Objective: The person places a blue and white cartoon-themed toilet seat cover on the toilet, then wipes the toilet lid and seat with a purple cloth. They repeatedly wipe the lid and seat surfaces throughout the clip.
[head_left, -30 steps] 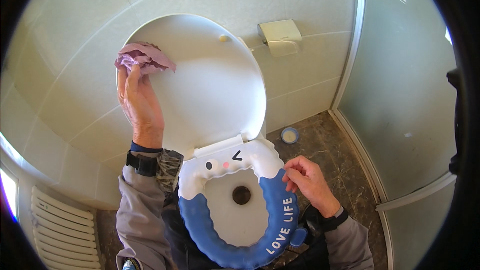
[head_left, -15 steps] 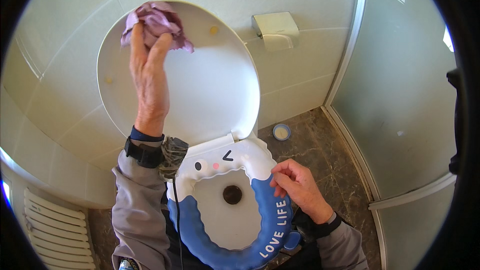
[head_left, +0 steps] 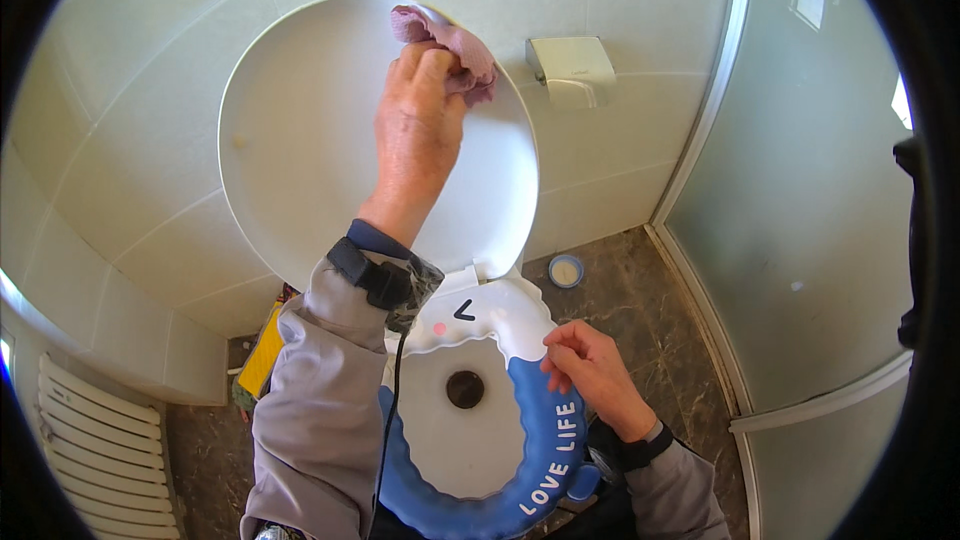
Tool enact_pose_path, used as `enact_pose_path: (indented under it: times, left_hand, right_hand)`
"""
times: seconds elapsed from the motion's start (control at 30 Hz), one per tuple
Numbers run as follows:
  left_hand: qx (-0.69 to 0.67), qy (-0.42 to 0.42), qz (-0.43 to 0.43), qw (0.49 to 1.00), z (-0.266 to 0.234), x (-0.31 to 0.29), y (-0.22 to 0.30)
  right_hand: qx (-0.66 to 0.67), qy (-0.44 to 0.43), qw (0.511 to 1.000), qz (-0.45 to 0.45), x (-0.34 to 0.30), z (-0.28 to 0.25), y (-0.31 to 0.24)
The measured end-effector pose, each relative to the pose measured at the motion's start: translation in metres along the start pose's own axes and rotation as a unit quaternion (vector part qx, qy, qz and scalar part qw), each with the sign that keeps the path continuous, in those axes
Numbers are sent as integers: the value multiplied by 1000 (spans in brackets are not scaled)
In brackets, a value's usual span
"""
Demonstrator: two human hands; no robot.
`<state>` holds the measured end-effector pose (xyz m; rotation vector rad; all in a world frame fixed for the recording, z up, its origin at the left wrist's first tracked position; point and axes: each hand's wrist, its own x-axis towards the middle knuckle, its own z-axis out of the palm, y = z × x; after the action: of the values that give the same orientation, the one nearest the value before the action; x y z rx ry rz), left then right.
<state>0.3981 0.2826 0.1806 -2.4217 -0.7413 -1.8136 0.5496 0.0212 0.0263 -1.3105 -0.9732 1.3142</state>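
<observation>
My left hand point(head_left: 420, 120) is closed round a crumpled purple-pink cloth point(head_left: 468, 52). It presses the cloth against the upper right rim of the raised white toilet lid point(head_left: 330, 140). Beneath the lid, the toilet seat wears a blue and white padded seat cover point(head_left: 550, 440) with a cartoon face and white lettering. Over its right edge is my right hand point(head_left: 598, 380), fingers curled in with nothing visible in them; whether they touch the cover I cannot tell. A dark drain hole point(head_left: 464, 389) shows in the bowl.
A metal paper holder point(head_left: 572, 70) hangs on the tiled wall. On the dark floor stands a small round blue-rimmed dish point(head_left: 566, 271). Frosted shower glass point(head_left: 800, 240) is at right, a white radiator point(head_left: 105, 450) at left. Something yellow point(head_left: 262, 350) lies behind my left sleeve.
My left hand has carried the cloth rightward across the lid, from its upper left to its upper right rim. My right hand has barely moved. The yellow thing has come into view.
</observation>
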Motion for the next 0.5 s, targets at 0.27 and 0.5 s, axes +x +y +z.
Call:
enact_pose_path:
  times: [0.27, 0.5]
  left_hand:
    - [-126, 201, -234, 943, -80, -23, -36]
    - [-183, 105, -125, 969, -50, 2, -20]
  right_hand:
    - [-24, 5, 1000, -19, -5, -2, 4]
    - [-62, 10, 998, -30, -8, -1, 6]
